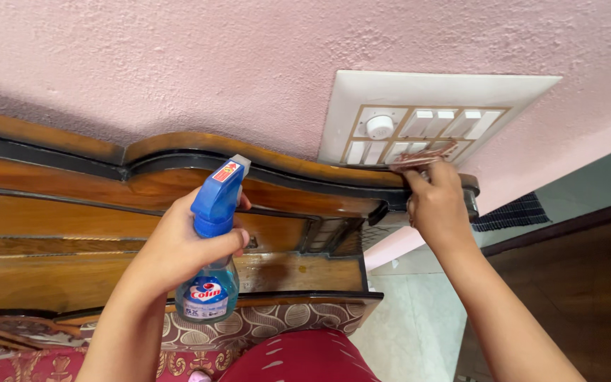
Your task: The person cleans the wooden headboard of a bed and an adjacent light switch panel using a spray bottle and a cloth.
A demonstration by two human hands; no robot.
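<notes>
A blue spray bottle (210, 258) with a red-and-white label is gripped by the left hand (189, 244), while a patterned cloth (422, 157) is pinched by the right hand (438, 201) on the wooden headboard (72, 212), below a white switchboard (419, 117).

There is one view only, taken from the person's head, so nothing is shared with a second camera. It looks forward and down at close range and is tilted, so the wooden headboard (143, 212) runs aslant from the left edge toward the middle right. The pink wall (178, 64) fills the top of the frame, with the switch panel (426, 117) at upper right. Both forearms rise from the bottom edge, and the pale floor (419, 318) shows at lower right.
</notes>
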